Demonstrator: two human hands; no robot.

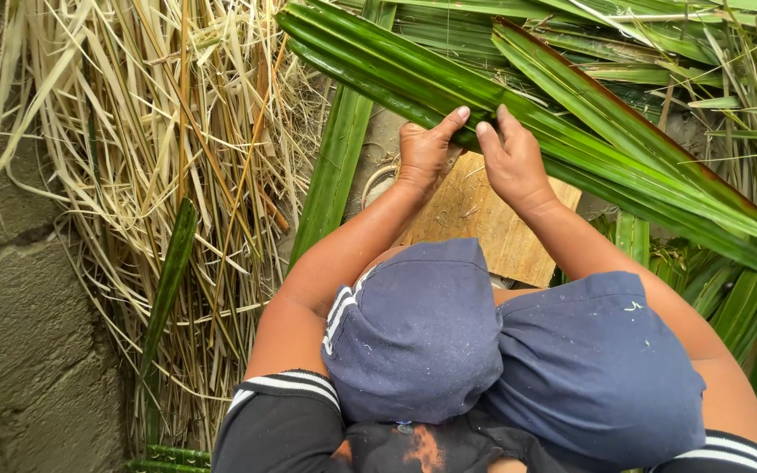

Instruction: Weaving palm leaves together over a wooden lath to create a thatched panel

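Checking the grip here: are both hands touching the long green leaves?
Touching. The head view shows the left hand and right hand both pressed on the long green leaves, fingers lying over them.

A heap of dry, straw-coloured leaf strips (146,166) is spread over the left half of the view, with a single narrow green leaf (168,280) laid across it. A rough grey concrete floor (19,350), cracked in places, is seen at the far left. A worn wooden board (492,232) lies flat near the middle. More loose green leaves (746,307) are piled at the right edge.
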